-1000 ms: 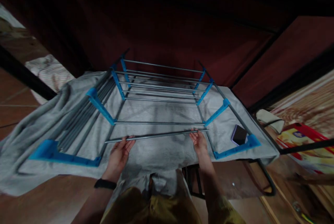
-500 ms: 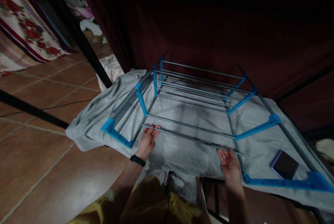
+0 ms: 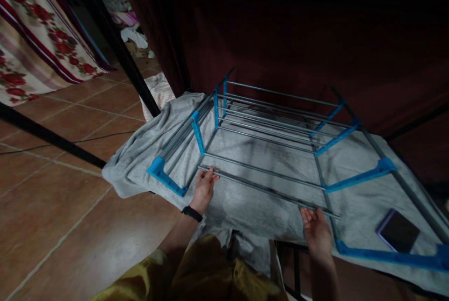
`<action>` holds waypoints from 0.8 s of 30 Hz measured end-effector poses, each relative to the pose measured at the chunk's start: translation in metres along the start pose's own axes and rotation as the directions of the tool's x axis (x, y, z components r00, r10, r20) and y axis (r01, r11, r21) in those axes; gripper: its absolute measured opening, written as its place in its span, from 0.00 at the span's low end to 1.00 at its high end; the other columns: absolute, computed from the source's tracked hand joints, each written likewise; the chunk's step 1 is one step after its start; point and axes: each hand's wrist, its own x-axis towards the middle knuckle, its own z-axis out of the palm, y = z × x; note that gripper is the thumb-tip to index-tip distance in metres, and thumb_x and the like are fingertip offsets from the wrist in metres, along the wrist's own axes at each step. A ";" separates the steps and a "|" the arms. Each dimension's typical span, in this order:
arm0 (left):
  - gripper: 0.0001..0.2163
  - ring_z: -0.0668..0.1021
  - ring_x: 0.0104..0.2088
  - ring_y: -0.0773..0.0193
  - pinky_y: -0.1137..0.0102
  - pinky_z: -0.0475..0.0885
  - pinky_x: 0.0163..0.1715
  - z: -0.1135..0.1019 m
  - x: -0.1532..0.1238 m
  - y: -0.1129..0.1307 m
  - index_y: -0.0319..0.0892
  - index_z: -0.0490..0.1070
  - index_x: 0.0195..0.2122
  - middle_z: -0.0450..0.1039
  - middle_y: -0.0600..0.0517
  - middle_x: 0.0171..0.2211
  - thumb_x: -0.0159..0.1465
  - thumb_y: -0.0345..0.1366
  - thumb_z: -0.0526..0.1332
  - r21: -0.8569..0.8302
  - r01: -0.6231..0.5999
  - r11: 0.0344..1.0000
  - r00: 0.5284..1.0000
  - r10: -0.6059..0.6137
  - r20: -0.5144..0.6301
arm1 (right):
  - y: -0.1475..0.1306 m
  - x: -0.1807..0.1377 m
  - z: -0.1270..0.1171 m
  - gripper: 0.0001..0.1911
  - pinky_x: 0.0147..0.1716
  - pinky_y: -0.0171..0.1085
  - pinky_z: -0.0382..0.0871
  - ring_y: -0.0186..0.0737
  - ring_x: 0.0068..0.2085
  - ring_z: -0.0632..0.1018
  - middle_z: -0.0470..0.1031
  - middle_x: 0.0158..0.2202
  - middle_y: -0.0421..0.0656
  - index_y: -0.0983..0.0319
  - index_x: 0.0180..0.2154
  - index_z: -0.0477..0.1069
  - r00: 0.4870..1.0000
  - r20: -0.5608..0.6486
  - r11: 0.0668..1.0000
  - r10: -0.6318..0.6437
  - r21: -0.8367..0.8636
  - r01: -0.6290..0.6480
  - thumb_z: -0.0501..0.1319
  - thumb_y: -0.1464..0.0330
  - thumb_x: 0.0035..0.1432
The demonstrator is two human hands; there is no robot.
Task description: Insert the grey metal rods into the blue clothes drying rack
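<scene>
A loose grey metal rod (image 3: 266, 189) lies across the front of a grey-and-blue rack frame (image 3: 277, 123) set on a grey cloth (image 3: 252, 207). My left hand (image 3: 204, 188), a dark band on its wrist, grips the rod's left end beside a blue bracket (image 3: 164, 177). My right hand (image 3: 316, 232) holds the rod near its right end with the fingers curled up around it. The rod runs slantwise, just in front of the frame's nearest fixed bar.
A dark phone (image 3: 398, 231) lies on the cloth at the right, by a long blue bracket (image 3: 386, 255). Brown floor tiles (image 3: 52, 189) spread to the left. A black bar (image 3: 45, 137) crosses them; floral fabric (image 3: 38, 44) hangs at the far left. Dark red cloth is behind.
My view has swung left, so the rack now sits to the right. Both hands have kept hold of the rod, which has shifted slightly closer to the frame's left side.
</scene>
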 end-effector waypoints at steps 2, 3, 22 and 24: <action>0.10 0.84 0.31 0.67 0.72 0.82 0.39 0.002 0.000 0.001 0.42 0.75 0.37 0.82 0.52 0.32 0.69 0.30 0.77 0.010 0.014 1.000 1.000 -0.013 -0.022 | 0.001 -0.001 0.000 0.07 0.48 0.41 0.90 0.39 0.32 0.85 0.80 0.30 0.40 0.54 0.33 0.77 1.000 0.015 1.000 -0.007 0.006 0.007 0.71 0.63 0.64; 0.09 0.84 0.30 0.67 0.72 0.82 0.39 0.002 0.000 0.002 0.42 0.75 0.37 0.83 0.51 0.32 0.70 0.30 0.75 0.010 0.022 1.000 0.999 -0.021 -0.031 | 0.002 -0.002 0.000 0.07 0.47 0.40 0.90 0.39 0.33 0.85 0.80 0.30 0.40 0.54 0.34 0.77 1.000 0.029 1.000 -0.009 0.009 0.008 0.71 0.63 0.64; 0.04 0.90 0.43 0.56 0.63 0.86 0.47 0.008 -0.002 0.018 0.43 0.76 0.47 0.85 0.47 0.38 0.75 0.28 0.66 -0.076 0.003 0.997 0.991 -0.013 -0.132 | 0.004 -0.008 0.000 0.08 0.54 0.46 0.88 0.40 0.37 0.87 0.85 0.34 0.38 0.56 0.36 0.80 0.989 0.119 0.996 -0.087 0.046 0.082 0.75 0.62 0.61; 0.03 0.90 0.40 0.59 0.66 0.85 0.44 0.010 -0.004 0.018 0.41 0.77 0.45 0.85 0.47 0.36 0.75 0.27 0.65 -0.060 0.005 0.998 0.994 -0.011 -0.106 | 0.005 -0.009 0.000 0.09 0.57 0.46 0.87 0.39 0.38 0.87 0.85 0.35 0.38 0.57 0.37 0.80 0.985 0.133 0.994 -0.105 0.046 0.100 0.76 0.60 0.60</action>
